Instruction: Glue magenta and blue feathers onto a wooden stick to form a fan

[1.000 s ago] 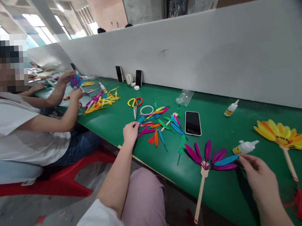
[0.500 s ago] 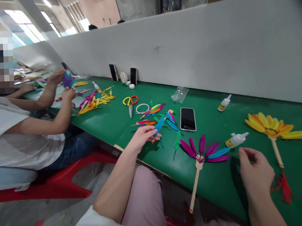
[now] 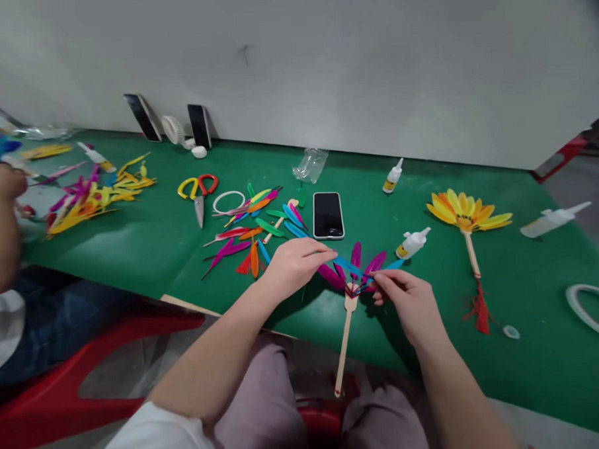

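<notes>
My left hand (image 3: 297, 265) pinches one end of a blue feather (image 3: 348, 265). At the feather's other end, the fingertips of my right hand (image 3: 407, 299) are closed on it. Just behind and below the feather lies a wooden fan handle (image 3: 343, 351) with magenta feathers (image 3: 356, 254) and another blue feather (image 3: 395, 264) spread from its wide top. The handle's lower end sticks out over the table's front edge. Beyond my right hand a small glue bottle (image 3: 411, 245) lies tilted on the table. My fingers partly cover the fan's feathers.
Loose coloured feathers (image 3: 254, 253), scissors (image 3: 198, 197), a phone (image 3: 327, 215) and a plastic bag (image 3: 311, 164) lie on the green table (image 3: 257, 167). A yellow feather fan (image 3: 466, 212), a second glue bottle (image 3: 393, 176) and a tape roll (image 3: 592, 312) are rightward. A co-worker's hand (image 3: 0, 181) is at left.
My left hand has carried the blue feather right to above the fan. My right hand has come in to take its other end. The view has turned right and down.
</notes>
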The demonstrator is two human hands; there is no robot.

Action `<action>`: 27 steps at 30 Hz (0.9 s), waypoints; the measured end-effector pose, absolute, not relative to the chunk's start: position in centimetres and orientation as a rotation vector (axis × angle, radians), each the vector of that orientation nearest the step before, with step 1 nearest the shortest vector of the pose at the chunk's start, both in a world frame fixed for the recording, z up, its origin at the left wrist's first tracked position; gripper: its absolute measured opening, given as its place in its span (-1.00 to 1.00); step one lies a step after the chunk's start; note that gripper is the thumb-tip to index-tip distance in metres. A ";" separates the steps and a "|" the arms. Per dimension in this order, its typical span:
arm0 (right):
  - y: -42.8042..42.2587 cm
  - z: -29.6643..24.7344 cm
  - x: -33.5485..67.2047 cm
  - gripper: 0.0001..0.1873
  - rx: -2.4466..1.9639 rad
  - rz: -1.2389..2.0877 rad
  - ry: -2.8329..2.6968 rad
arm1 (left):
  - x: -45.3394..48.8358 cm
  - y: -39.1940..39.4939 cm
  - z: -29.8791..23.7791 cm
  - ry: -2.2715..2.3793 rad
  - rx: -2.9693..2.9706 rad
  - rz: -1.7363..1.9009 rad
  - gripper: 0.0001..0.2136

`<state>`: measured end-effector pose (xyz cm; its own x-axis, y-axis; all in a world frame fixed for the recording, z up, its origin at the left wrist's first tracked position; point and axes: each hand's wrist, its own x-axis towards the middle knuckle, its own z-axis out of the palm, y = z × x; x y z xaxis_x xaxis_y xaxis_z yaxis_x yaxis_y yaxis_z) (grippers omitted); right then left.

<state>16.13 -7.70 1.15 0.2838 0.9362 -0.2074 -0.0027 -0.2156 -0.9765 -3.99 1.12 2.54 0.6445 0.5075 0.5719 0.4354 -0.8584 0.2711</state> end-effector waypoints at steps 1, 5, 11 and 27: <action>-7.7 1.1 16.2 -0.79 -1.498 1.155 -0.903 | -4.1 1.2 2.3 0.789 2.718 1.014 -0.77; -7.6 1.3 15.5 -0.80 -1.469 1.162 -0.916 | -4.4 1.5 2.3 0.932 2.469 1.072 -0.74; -7.7 1.4 14.1 -0.82 -1.484 1.088 -0.866 | -4.1 1.7 2.5 1.167 1.691 1.009 -0.60; -8.2 1.7 17.2 -0.63 -1.659 0.788 -0.957 | -3.9 2.2 1.7 1.128 1.828 0.788 -0.55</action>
